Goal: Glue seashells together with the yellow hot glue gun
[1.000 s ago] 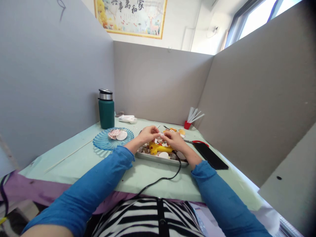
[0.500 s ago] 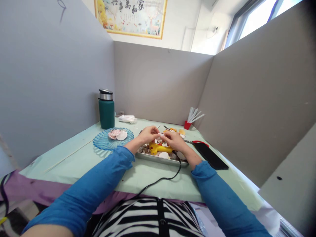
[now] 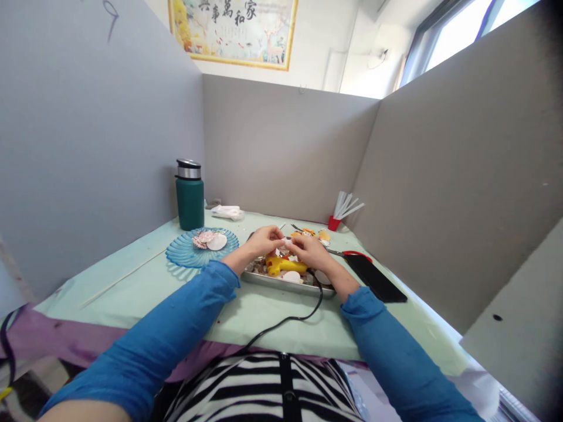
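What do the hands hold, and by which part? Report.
Left hand and right hand pinch one small white piece from either side; which part cannot be told.

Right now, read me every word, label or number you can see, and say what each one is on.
"興事萬和家" on the framed poster on the back wall, tops cut by the frame edge.
Small lines under them: too small to read.
Green flask, yellow glue gun: no readable text.
Small white piece pinched by left hand and right hand: no text visible.
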Motion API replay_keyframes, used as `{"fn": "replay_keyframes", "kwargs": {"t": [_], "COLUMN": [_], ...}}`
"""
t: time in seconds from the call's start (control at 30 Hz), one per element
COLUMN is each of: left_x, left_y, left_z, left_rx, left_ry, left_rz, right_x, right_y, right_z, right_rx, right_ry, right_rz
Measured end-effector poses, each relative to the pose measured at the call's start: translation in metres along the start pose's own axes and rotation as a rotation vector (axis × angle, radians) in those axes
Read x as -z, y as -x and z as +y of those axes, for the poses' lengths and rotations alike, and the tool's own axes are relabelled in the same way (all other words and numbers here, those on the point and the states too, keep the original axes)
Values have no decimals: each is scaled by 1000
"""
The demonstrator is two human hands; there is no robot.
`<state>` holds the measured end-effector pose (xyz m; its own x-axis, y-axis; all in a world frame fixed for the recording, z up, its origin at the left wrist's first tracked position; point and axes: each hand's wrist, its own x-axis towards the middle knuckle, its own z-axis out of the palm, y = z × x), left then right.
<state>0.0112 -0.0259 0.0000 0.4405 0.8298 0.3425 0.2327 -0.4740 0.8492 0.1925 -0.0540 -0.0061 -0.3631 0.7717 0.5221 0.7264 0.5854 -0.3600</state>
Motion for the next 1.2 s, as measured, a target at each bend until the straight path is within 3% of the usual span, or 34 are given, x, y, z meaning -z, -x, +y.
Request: {"fn": "replay_keyframes", "kwargs": {"t": [1.2], "left_x": [1], "left_y": [-2], "left_z": [-4], "left_rx": [5], "left_ry": [-38], "left_rz": [-10], "right_x": [1], "right_y": [1], "right_z": [0], "right_rx": [13], "right_ry": [28], "right_rz": [25]}}
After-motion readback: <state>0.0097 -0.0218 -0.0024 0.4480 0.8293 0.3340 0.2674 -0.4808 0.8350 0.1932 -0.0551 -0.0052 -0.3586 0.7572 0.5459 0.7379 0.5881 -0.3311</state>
